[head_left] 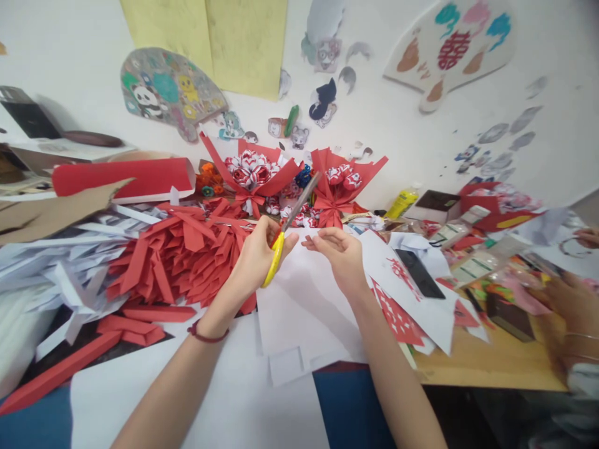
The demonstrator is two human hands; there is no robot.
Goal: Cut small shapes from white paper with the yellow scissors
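My left hand (255, 255) is closed around a pair of scissors (277, 257) by the yellow handle. The blades point up and to the right, toward the wall. Just to the right, my right hand (341, 255) has its fingers bent and drawn together with the tips facing the scissors. Whatever they pinch is small and whitish, and I cannot make it out against the paper. Beneath both hands lie white sheets of paper (304, 318), with a small cut piece (286, 366) at their near edge.
Folded red paper strips (187, 255) are heaped on the left beside white strips (79, 274). Behind stand two red-wrapped bouquets (253, 171) of paper flowers. On the right are a dark phone (420, 274), patterned red paper (395, 315) and another person's hand (568, 305).
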